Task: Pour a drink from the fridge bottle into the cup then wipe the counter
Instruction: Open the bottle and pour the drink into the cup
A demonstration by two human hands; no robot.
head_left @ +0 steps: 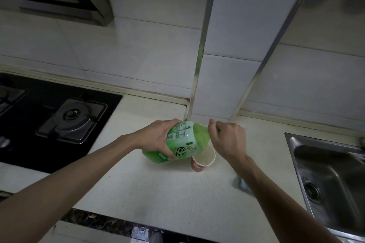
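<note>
A green tea bottle [182, 142] with a green and white label lies tilted above the white counter [158, 187], its neck pointing right. My left hand [158, 138] grips its body. My right hand [227, 140] is curled round the bottle's neck and cap end, which the fingers hide. Just below the bottle stands a paper cup [204, 161], red outside and white inside, upright and partly covered by the bottle. Whether the cap is on the bottle cannot be told.
A black gas hob [59, 118] fills the left of the counter. A steel sink [327, 175] lies at the right. A bluish cloth [244, 184] shows under my right forearm. A tiled wall and a projecting column [227, 65] rise behind.
</note>
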